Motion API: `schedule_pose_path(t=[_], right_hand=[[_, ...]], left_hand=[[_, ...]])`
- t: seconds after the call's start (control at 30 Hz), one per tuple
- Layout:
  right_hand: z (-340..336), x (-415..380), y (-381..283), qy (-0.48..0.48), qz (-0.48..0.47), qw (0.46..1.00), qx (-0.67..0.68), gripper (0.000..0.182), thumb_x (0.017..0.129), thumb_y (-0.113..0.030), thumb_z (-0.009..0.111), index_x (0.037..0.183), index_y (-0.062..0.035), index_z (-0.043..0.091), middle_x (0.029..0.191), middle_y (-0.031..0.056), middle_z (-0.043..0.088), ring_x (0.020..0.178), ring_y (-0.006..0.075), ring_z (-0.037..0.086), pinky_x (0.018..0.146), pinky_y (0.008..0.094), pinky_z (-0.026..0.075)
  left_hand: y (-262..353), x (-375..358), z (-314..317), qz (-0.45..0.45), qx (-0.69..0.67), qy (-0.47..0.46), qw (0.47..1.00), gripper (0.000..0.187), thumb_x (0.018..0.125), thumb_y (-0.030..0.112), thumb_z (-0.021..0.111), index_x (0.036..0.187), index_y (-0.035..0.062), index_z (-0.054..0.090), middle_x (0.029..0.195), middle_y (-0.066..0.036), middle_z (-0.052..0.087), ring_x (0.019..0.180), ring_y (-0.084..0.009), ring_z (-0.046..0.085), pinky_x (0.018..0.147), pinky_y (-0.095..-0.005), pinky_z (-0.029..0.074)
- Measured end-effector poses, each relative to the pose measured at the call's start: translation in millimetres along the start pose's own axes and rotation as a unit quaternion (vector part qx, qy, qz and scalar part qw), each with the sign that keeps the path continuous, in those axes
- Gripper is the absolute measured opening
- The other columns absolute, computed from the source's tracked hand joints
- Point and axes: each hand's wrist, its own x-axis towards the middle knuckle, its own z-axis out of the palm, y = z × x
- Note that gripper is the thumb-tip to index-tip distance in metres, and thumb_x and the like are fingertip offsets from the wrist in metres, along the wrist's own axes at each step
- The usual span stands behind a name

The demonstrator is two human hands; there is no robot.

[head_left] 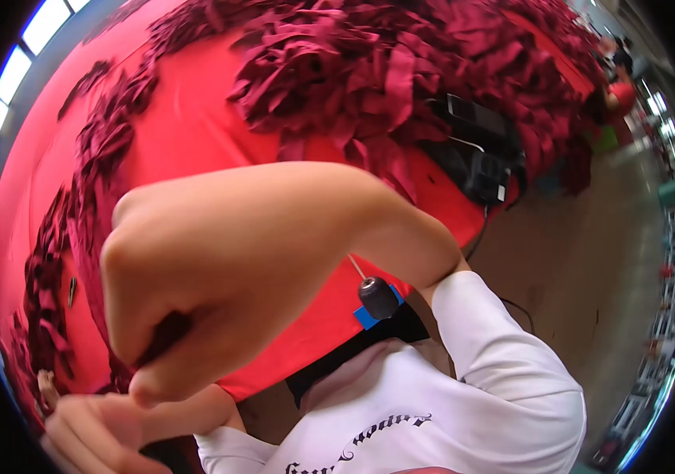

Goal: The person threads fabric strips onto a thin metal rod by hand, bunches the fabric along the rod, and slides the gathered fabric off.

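Note:
My right hand (195, 261) is large and close to the camera, reaching leftward across the view with its fingers curled closed. A dark gap shows between its fingers, and I cannot make out what they hold. At the lower left my left hand (97, 434) is nearest to the right fingertips, blurred by motion, with its fingers partly bent. Dark red fabric strips (105, 134) run along the red tabletop (172, 138) beyond both hands. Below my right wrist, a black drill chuck (379, 299) with a thin metal rod stands by a blue piece (365, 318) at the table's near edge.
A large heap of dark red fabric strips (330, 71) covers the far part of the table. A black device (476, 122) and a black adapter (489, 175) with a cable lie at its right edge. A small metal tool (71, 292) lies left. Another person (620, 95) is at the far right.

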Motion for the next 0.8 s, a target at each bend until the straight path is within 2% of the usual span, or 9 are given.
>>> schedule_pose_path(t=[0.03, 0.1, 0.3, 0.4, 0.5, 0.6, 0.7, 0.8], right_hand=[[3.8, -0.6, 1.9, 0.006, -0.002, 0.999, 0.034, 0.029, 0.079, -0.022, 0.061, 0.058, -0.0023, 0.066, 0.053, 0.0072, 0.061, 0.046, 0.0173, 0.055, 0.049, 0.0332, 0.043], [4.7, -3.1, 3.0, 0.007, 0.011, 1.0, 0.013, 0.026, 0.079, -0.023, 0.061, 0.063, -0.0046, 0.072, 0.058, 0.0032, 0.067, 0.052, 0.0138, 0.062, 0.053, 0.0306, 0.047], [8.1, -3.7, 4.6, 0.014, -0.007, 1.0, 0.018, 0.027, 0.079, -0.023, 0.06, 0.063, -0.0044, 0.072, 0.058, 0.0035, 0.067, 0.052, 0.0152, 0.061, 0.053, 0.0323, 0.047], [-0.7, -10.0, -7.1, 0.01, -0.018, 1.0, 0.009, 0.028, 0.079, -0.024, 0.06, 0.062, -0.004, 0.072, 0.057, 0.0056, 0.065, 0.052, 0.0189, 0.06, 0.053, 0.0345, 0.047], [1.2, -11.1, -12.0, 0.013, -0.01, 0.998, -0.064, 0.029, 0.078, -0.024, 0.06, 0.061, -0.0032, 0.07, 0.055, 0.0083, 0.062, 0.052, 0.0233, 0.058, 0.053, 0.0377, 0.045], [1.8, -11.4, -13.7, 0.025, -0.003, 0.999, -0.034, 0.029, 0.078, -0.024, 0.059, 0.06, -0.0022, 0.068, 0.054, 0.0107, 0.059, 0.051, 0.0266, 0.056, 0.053, 0.0401, 0.043], [0.7, -8.5, -4.9, 0.013, -0.006, 1.0, -0.016, 0.03, 0.077, -0.024, 0.06, 0.06, -0.0018, 0.067, 0.053, 0.0111, 0.058, 0.051, 0.0268, 0.054, 0.053, 0.0403, 0.043], [4.6, -6.7, 6.8, 0.04, -0.038, 0.996, -0.074, 0.031, 0.077, -0.025, 0.06, 0.059, -0.0009, 0.066, 0.053, 0.0123, 0.057, 0.051, 0.0282, 0.054, 0.053, 0.0409, 0.043]], left_hand=[[-4.1, 1.5, 8.8, 0.005, -0.017, 0.022, 1.0, 0.027, 0.093, 0.018, 0.061, 0.067, 0.0131, 0.067, 0.058, 0.005, 0.063, 0.051, -0.0054, 0.062, 0.049, -0.0162, 0.04], [-14.3, 3.9, 25.0, 0.008, -0.036, 0.061, 0.997, 0.026, 0.092, 0.016, 0.06, 0.067, 0.012, 0.065, 0.057, 0.004, 0.063, 0.05, -0.0066, 0.062, 0.049, -0.0169, 0.041], [-21.9, 10.6, 49.0, 0.026, -0.039, 0.137, 0.99, 0.023, 0.09, 0.01, 0.057, 0.067, 0.0088, 0.062, 0.055, -0.001, 0.062, 0.046, -0.0104, 0.061, 0.046, -0.0189, 0.042], [-23.3, 10.2, 53.2, 0.03, -0.029, 0.151, 0.988, 0.022, 0.088, 0.007, 0.056, 0.066, 0.0072, 0.06, 0.054, -0.003, 0.062, 0.044, -0.0123, 0.061, 0.045, -0.0199, 0.043], [-26.1, 13.2, 56.5, 0.031, -0.032, 0.161, 0.986, 0.021, 0.087, 0.003, 0.054, 0.066, 0.0056, 0.058, 0.052, -0.005, 0.061, 0.042, -0.0142, 0.06, 0.044, -0.0209, 0.044], [-29.0, 18.7, 55.9, 0.007, -0.072, 0.169, 0.983, 0.023, 0.089, 0.004, 0.054, 0.067, 0.0086, 0.053, 0.052, -0.007, 0.061, 0.041, -0.0132, 0.059, 0.042, -0.0225, 0.044], [-34.5, 18.2, 63.1, 0.029, -0.091, 0.187, 0.978, 0.026, 0.086, 0.003, 0.055, 0.061, 0.0104, 0.051, 0.052, -0.006, 0.06, 0.041, -0.0126, 0.059, 0.043, -0.0215, 0.044], [-40.2, 16.9, 69.9, 0.072, -0.022, 0.202, 0.976, 0.027, 0.082, 0.002, 0.055, 0.056, 0.0103, 0.051, 0.051, -0.006, 0.058, 0.042, -0.0119, 0.059, 0.043, -0.0202, 0.044]])
